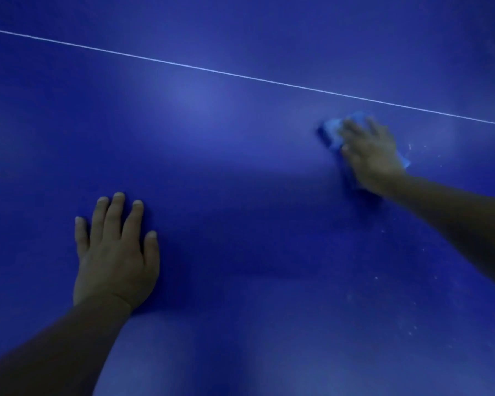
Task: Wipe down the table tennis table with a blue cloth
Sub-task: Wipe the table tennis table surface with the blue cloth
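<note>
Blue crumpled cloth (pixel 333 132) lies on the smooth dark-blue worktop (pixel 240 195), just below its thin white line (pixel 240 75). Right hand (pixel 372 155) presses it, fingers spread; left hand (pixel 115 252) rests flat, fingers straight, well apart.

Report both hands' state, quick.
Left hand: open, flat on the table.
Right hand: open, pressing the blue cloth down.

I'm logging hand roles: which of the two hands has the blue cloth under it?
The right hand, reaching out near the white line, presses the blue cloth. The left hand lies flat on the bare table.
</note>
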The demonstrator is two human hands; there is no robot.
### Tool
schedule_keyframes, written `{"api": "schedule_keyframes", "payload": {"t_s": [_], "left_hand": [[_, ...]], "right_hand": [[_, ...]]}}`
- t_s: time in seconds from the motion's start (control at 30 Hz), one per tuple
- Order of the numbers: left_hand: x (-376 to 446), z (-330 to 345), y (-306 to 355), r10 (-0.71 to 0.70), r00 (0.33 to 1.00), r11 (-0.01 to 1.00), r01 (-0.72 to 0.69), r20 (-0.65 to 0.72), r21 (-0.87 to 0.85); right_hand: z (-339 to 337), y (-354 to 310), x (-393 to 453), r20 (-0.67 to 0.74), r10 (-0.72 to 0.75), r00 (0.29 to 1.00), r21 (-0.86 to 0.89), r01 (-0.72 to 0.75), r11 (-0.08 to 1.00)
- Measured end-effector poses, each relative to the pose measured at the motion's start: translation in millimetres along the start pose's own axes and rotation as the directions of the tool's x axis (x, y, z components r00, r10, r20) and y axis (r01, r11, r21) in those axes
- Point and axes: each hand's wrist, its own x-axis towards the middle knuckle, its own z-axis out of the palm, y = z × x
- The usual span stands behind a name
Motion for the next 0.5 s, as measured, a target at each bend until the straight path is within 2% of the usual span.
{"api": "schedule_keyframes", "payload": {"t_s": [0.07, 0.1, 0.13, 0.17, 0.2, 0.23, 0.27, 0.3, 0.33, 0.37, 0.43, 0.47, 0.5], "left_hand": [[0, 0, 1, -0.007, 1.000, 1.000, 0.007, 0.003, -0.004], [1, -1, 1, -0.005, 1.000, 1.000, 0.006, 0.005, -0.011], [0, -1, 1, -0.004, 1.000, 1.000, 0.004, 0.007, -0.019], [0, -1, 1, -0.004, 1.000, 1.000, 0.004, 0.007, -0.027], [0, -2, 1, -0.006, 1.000, 0.999, 0.006, 0.005, -0.032], [-1, -3, 2, -0.008, 1.000, 0.999, 0.008, 0.002, -0.034], [-2, -3, 2, -0.007, 1.000, 0.999, 0.007, -0.002, -0.035], [-2, -4, 3, -0.008, 1.000, 0.999, 0.008, -0.003, -0.033], [-3, -4, 3, -0.007, 1.000, 0.999, 0.007, -0.001, -0.032], [-3, -4, 3, -0.007, 1.000, 0.999, 0.007, -0.003, -0.032], [-3, -3, 3, -0.002, 1.000, 1.000, 0.002, -0.016, -0.013], [-3, -3, 4, 0.006, 1.000, 1.000, -0.006, -0.015, 0.010], [-3, -3, 4, 0.011, 1.000, 0.999, -0.011, -0.006, 0.034]], "right_hand": [[-1, 1, -7, 0.040, 0.316, 0.948, 0.068, -0.318, 0.946], [0, -10, -14, 0.033, 0.337, 0.941, 0.096, -0.338, 0.936], [-6, -27, -29, 0.046, 0.261, 0.964, 0.156, -0.265, 0.952], [-12, -52, -52, 0.099, 0.069, 0.993, 0.239, -0.091, 0.967], [-20, -71, -84, 0.019, -0.127, 0.992, 0.292, 0.116, 0.949], [-20, -93, -127, -0.033, -0.254, 0.967, 0.309, 0.251, 0.917], [-30, -119, -170, 0.007, -0.358, 0.934, 0.233, 0.347, 0.908], [-34, -136, -202, 0.118, -0.512, 0.851, 0.143, 0.496, 0.857], [-41, -131, -211, 0.203, -0.584, 0.786, 0.114, 0.573, 0.811], [-37, -115, -212, 0.143, -0.633, 0.760, 0.102, 0.625, 0.774], [-25, -91, -182, 0.066, -0.487, 0.871, 0.085, 0.481, 0.872], [-25, -78, -157, 0.073, -0.280, 0.957, 0.043, 0.278, 0.960], [-22, -63, -133, 0.050, -0.043, 0.998, 0.062, 0.039, 0.997]]}}
